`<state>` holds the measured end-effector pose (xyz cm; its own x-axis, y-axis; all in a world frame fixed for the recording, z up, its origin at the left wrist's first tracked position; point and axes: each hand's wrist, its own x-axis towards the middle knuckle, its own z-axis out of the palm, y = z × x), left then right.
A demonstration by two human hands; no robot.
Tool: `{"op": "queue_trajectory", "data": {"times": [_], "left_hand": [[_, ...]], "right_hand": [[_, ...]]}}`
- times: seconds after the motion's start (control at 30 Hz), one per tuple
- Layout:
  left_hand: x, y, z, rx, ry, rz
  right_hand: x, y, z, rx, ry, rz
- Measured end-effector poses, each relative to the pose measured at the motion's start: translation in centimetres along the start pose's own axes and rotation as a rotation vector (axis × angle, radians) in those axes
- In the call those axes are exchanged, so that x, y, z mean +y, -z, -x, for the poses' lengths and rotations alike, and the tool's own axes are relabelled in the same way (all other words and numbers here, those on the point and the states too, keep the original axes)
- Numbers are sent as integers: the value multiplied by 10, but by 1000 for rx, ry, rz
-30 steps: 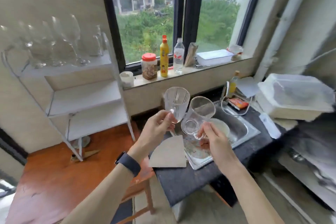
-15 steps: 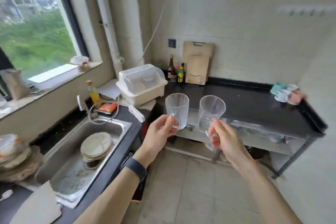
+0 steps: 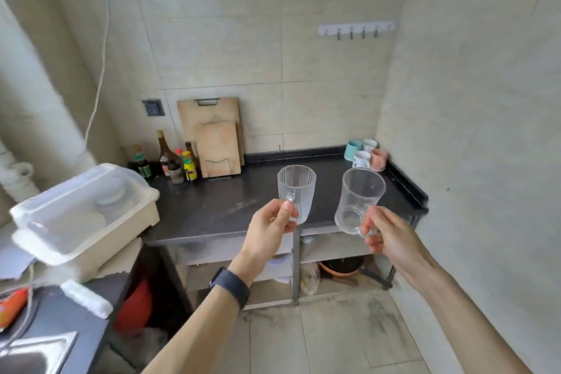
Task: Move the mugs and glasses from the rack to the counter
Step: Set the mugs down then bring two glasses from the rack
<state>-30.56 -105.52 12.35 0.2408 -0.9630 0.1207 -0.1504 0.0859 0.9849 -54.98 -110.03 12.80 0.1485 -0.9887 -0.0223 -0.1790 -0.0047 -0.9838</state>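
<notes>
Two glass mugs are held by their handles in the air before the front edge of the counter [image 3: 230,206], the ribbed mug [image 3: 297,191] pinched by the left hand [image 3: 268,229], the plain mug [image 3: 358,200] by the right hand [image 3: 391,237]; both are judged light, rigid, slick and breakable.

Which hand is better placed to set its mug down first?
Left, probably: left hand holds the ribbed mug before the counter, at its bare middle; right hand holds the smooth mug near its end.
</notes>
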Motion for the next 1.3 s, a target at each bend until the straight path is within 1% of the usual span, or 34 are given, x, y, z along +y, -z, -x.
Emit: {"op": "queue_trajectory", "data": {"times": [0.2, 0.5, 0.67, 0.9, 1.07, 1.3], "left_hand": [[-23, -27, -100, -59, 10, -8], [-82, -84, -224, -114, 120, -28], [-112, -126, -302, -84, 165, -66], [-150, -182, -389, 27, 298, -88], [-187, -205, -438, 71, 403, -102], [-246, -233, -508, 56, 514, -93]], "right_hand": [[9, 19, -78, 49, -70, -23], [59, 50, -198, 50, -182, -44], [91, 66, -288, 6, -228, 8], [123, 87, -409, -88, -337, 56], [154, 82, -482, -54, -438, 56], [210, 61, -570, -34, -521, 213]]}}
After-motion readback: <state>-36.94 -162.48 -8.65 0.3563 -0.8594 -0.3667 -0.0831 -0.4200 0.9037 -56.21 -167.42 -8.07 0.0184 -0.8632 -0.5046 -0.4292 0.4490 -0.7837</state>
